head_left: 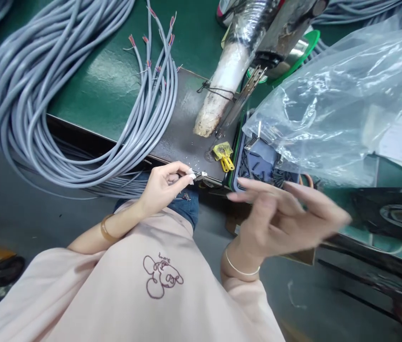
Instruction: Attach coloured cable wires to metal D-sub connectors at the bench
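Note:
My left hand is closed in a pinch at the bench's front edge. Between its thumb and fingertips sits a small dark part with a white end, too small to identify. To the right, my right hand is blurred by motion, its fingers stretched out and apart, and I see nothing in them. Just beyond it lies a blue tray holding short black tube pieces and slim metal parts. A yellow plastic piece lies on the dark mat, left of the tray.
Coiled grey cables with stripped ends cover the left of the green bench. Over the mat leans a soldering iron-like rod wrapped in white, beside a metal bracket. A clear plastic bag spreads over the tray's far side.

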Available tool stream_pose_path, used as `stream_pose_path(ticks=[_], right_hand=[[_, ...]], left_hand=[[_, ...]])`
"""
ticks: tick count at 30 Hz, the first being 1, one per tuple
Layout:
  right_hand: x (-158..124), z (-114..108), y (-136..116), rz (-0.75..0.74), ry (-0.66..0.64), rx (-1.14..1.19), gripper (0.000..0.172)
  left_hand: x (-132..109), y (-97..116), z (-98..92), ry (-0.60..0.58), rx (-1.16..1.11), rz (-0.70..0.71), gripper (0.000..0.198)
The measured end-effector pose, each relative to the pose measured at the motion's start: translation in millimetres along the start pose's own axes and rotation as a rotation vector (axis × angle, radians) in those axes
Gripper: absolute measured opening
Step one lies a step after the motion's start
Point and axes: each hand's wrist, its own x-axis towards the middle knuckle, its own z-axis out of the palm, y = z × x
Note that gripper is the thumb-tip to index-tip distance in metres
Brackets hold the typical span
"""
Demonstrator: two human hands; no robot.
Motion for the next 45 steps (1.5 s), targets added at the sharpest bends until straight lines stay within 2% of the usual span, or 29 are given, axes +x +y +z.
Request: stream_pose_path(ticks=[1, 3, 5, 7, 13, 16, 20, 29, 36, 45], right_hand=[[3.8, 10.9, -4.1, -0.001, 0.031, -0.038, 0.017], [10.3, 27.8, -10.1, -0.063, -0.027, -0.127, 0.013], [14.2, 36.9, -12.3, -0.124, -0.122, -0.147, 0.012], [15.6, 41.6, -10.4, -0.167, -0.163, -0.139, 0.014], [17.8, 56.3, 6.2, -0.332, -0.072, -0.207, 0.016], [20.3, 61.7, 12.0, -0.297, -0.049, -0.196, 0.016], [23.3, 64.4, 16.8, -0.24, -0.053, -0.157, 0.017], [33.7, 64.7, 14.9, -0.264, -0.029, -0.153, 0.017], [32.2, 59.9, 18.2, -0.361, -0.088, -0.221, 0.02], [30.2, 56.5, 19.4, -0.399, -0.078, -0.238, 0.02]], left_hand=[[-1.2, 0.3, -0.1, 0.004, 0.015, 0.018, 0.011], [-2.9, 0.1, 0.1, 0.018, 0.059, 0.07, 0.01], [-2.7, -1.1, 1.0, 0.026, 0.1, 0.135, 0.008], [0.1, -3.3, 2.6, 0.037, 0.097, 0.183, 0.007], [19.9, -9.0, 8.0, 0.126, 0.06, 0.128, 0.011], [28.4, -6.7, 10.3, 0.169, 0.109, 0.147, 0.009], [34.1, -1.1, 12.5, 0.179, 0.173, 0.195, 0.007], [39.4, 10.6, 11.7, 0.168, 0.242, 0.245, 0.006], [39.7, 13.8, 6.8, 0.098, 0.263, 0.153, 0.007], [35.0, 10.2, 8.2, 0.064, 0.295, 0.158, 0.007]])
